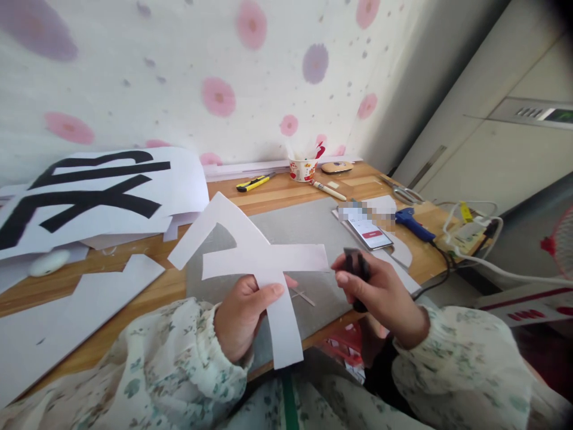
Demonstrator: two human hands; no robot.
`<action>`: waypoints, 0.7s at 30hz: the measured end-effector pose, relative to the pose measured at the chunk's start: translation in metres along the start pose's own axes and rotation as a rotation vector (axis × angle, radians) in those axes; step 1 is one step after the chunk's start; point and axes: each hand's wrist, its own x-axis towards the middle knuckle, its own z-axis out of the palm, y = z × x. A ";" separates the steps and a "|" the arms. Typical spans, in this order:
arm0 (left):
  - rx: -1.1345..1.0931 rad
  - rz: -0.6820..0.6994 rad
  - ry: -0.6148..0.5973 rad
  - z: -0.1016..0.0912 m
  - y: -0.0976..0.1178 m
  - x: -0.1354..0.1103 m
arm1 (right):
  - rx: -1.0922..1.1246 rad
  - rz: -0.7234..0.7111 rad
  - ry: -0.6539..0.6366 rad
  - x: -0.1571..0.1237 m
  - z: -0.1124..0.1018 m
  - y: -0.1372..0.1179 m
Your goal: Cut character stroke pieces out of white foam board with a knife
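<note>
your left fingers (271, 292) pinch a white cutout (298, 258), your right fingers (353, 283) a black tool (358, 267); frame left, a sheet (188, 182) bears black strokes (111, 174); phone (370, 226) text unreadable.

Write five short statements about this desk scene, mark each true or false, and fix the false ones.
1. The left hand grips a white cutout. True.
2. The right hand holds the phone. False: it holds a black tool.
3. The cup has several items standing in it. True.
4. The yellow knife lies on the gray mat. False: it lies on the wooden desk, beyond the mat.
5. The blue glue gun lies left of the phone. False: it lies to the right.
</note>
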 end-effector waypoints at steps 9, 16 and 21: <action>0.354 0.115 0.049 -0.007 -0.003 -0.001 | 0.430 0.327 0.012 0.005 0.021 -0.005; -0.064 0.006 0.059 0.003 0.003 -0.001 | 0.531 0.360 -0.077 0.011 0.027 -0.005; 0.020 0.003 0.278 -0.002 -0.004 0.001 | 0.525 0.346 -0.162 0.014 0.031 -0.005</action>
